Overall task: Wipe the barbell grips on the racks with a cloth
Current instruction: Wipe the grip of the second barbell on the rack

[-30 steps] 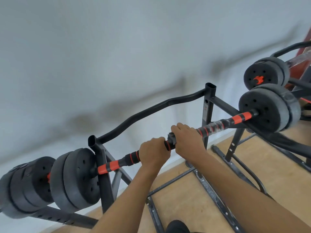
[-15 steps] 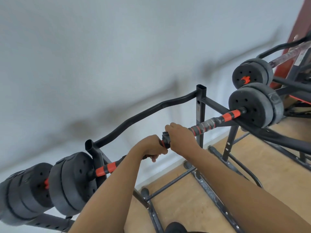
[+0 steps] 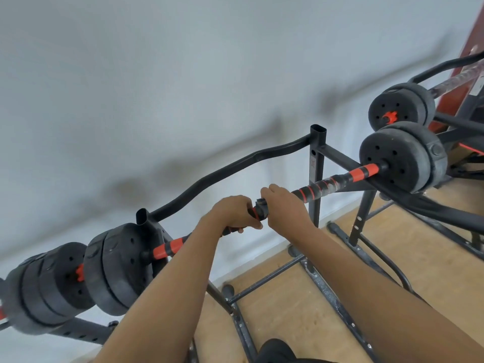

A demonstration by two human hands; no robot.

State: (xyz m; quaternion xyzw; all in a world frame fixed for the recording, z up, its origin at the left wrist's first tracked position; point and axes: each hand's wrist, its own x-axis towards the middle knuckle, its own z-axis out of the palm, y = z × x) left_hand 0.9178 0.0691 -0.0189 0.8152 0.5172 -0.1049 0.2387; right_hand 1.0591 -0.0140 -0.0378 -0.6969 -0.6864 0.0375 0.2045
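Pale wall (image 3: 183,74) is seen behind a rack (image 3: 317,153), on which the barbell (image 3: 337,180) is laid. Its middle is gripped by the left hand (image 3: 233,212) and right hand (image 3: 282,205), both curled round it.

The rack (image 3: 315,166) is black painted metal with a slight sheen, its base rails scuffed and flecked white. The plates (image 3: 392,158) look matt, grainy, dusty. The grip (image 3: 322,186) is ribbed, worn whitish. The floor (image 3: 432,258) looks like pale matt wood; the wall (image 3: 157,74) is smooth and matt.
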